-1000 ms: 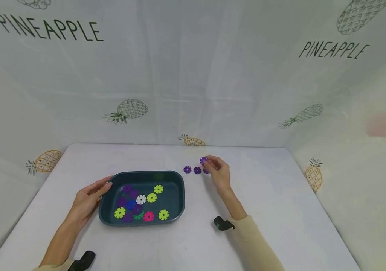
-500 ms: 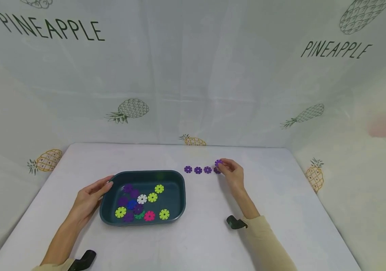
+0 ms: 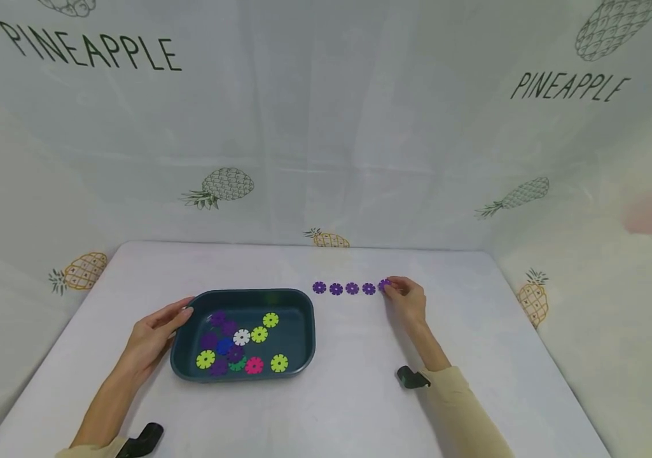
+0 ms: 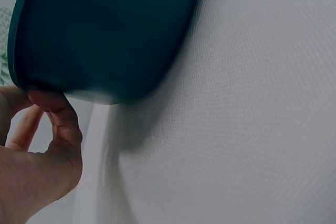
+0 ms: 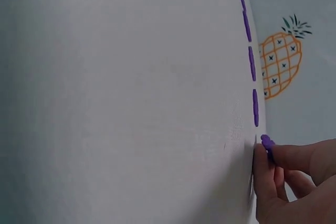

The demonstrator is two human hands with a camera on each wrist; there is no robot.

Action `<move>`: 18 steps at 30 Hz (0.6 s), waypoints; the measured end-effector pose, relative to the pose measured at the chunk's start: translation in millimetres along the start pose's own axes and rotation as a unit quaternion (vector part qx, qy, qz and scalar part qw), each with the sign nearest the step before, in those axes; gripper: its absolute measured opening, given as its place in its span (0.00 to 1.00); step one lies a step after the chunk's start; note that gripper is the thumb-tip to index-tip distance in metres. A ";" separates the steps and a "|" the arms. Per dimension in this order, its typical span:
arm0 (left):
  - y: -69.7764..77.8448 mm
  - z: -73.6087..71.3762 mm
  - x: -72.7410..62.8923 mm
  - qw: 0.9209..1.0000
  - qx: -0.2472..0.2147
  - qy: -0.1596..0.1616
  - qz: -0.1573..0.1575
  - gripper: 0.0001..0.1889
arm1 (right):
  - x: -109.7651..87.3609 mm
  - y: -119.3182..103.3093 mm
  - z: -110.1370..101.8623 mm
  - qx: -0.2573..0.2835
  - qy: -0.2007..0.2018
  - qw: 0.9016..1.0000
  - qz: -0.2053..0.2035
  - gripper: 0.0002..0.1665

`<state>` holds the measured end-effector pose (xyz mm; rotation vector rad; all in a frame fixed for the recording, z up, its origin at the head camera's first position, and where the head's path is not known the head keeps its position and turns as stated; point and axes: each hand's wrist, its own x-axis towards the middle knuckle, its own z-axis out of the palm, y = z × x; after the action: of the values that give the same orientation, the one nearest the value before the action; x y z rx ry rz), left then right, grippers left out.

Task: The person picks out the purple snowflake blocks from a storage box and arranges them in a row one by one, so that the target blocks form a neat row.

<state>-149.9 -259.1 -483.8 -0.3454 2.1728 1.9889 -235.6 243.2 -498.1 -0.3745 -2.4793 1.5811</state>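
My right hand (image 3: 409, 299) pinches a purple flower-shaped disc (image 3: 383, 285) between thumb and fingers, at the right end of a row of several like purple discs (image 3: 352, 289) lying flat. In the right wrist view the pinched disc (image 5: 268, 143) is tilted, close to the table surface. My left hand (image 3: 151, 337) grips the upper left corner of a dark teal tray (image 3: 303, 375), thumb over its rim. Inside lie notched discs: purple ones, several yellow (image 3: 270, 320), a white (image 3: 242, 337), a blue (image 3: 224, 346), a pink (image 3: 254, 366) and a green one (image 3: 238, 364) partly covered.
The tray stands left of centre on a white-covered table (image 3: 337, 407). Behind it hangs a pale curtain (image 3: 326, 127) printed with pineapples, just past the table's far edge. Black wrist-worn devices (image 3: 411, 378) sit on both sleeves.
My right hand has shifted right along the row, leaving two more purple discs lying flat, and has lowered another at its end. The left hand stays at the tray's corner.
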 end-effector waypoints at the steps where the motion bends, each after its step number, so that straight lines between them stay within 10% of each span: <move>1: -0.5 0.4 -0.1 1.000 -0.001 0.000 -0.001 0.30 | -0.1 0.7 -0.7 -0.010 0.000 1.000 -0.003 0.14; 18: -0.8 0.6 0.1 1.000 0.018 0.007 -0.014 0.32 | 6.0 -2.6 -0.7 -0.121 -0.034 0.988 -0.093 0.13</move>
<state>-149.8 -258.5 -484.7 -0.3835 2.1954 1.9363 -241.4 244.6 -495.3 -0.1176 -2.6768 1.2462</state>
